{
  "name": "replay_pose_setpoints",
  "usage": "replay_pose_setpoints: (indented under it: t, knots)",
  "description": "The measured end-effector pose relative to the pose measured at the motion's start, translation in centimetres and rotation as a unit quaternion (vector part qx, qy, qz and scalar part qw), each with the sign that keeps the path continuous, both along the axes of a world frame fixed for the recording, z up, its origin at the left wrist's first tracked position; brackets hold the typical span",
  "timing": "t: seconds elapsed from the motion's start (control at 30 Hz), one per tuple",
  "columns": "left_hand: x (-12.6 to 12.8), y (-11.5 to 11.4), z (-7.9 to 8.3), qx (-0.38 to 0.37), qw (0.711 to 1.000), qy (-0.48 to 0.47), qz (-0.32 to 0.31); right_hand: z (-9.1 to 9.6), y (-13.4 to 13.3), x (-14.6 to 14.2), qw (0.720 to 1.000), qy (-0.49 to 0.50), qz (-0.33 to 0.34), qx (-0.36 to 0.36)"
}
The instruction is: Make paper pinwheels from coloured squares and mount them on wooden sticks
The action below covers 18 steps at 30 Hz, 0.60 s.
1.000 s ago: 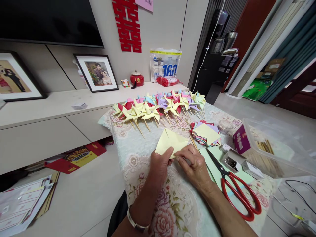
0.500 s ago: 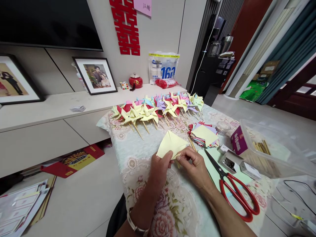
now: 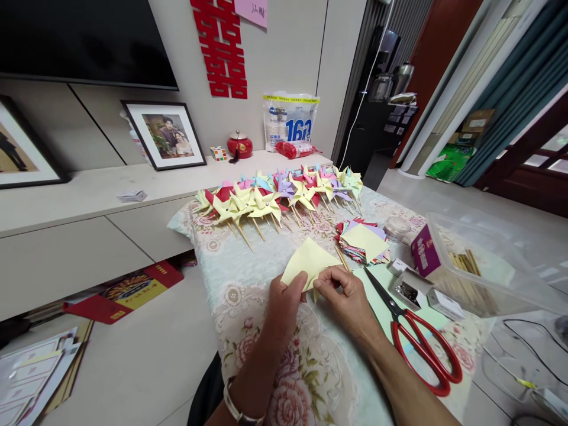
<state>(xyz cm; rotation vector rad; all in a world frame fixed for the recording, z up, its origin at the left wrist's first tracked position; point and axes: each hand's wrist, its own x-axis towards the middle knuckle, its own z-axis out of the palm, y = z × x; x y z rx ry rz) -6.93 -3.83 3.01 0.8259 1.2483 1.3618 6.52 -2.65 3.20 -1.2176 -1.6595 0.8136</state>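
A pale yellow sheet of paper (image 3: pixel 306 260) is held up over the front of the table, between both hands. My left hand (image 3: pixel 286 302) grips its lower left part, thumb on top. With thumb and fingers closed, my right hand (image 3: pixel 339 293) pinches the lower right edge, where a flap of paper bends down. Right of my right hand lie scissors (image 3: pixel 399 313) with red handles, blades pointing away, on light green paper (image 3: pixel 379 290). Beyond the hands are a pile of coloured paper sheets (image 3: pixel 364 239) and several finished paper pinwheels (image 3: pixel 266 204) on wooden sticks.
A clear plastic bin (image 3: pixel 483 266) with wooden sticks (image 3: pixel 465 263) stands at the right. A small open box (image 3: pixel 410 290) of dark metal pieces sits beside the scissors. Behind the flowered tablecloth (image 3: pixel 231 260) runs a white cabinet (image 3: pixel 89 198) with a framed photo (image 3: pixel 166 136).
My right hand has shifted slightly along the paper's lower edge, and the flap there now hangs lower. The whole view has moved slightly. Both hands keep hold of the paper.
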Motion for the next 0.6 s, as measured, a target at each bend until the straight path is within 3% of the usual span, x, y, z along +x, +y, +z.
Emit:
replay_pose_setpoints:
  t: [0.6]
  knots:
    - [0.65, -0.30, -0.43, 0.017, 1.000, -0.006, -0.003, -0.32, 0.07, 0.01, 0.998, 0.004, -0.040, -0.050]
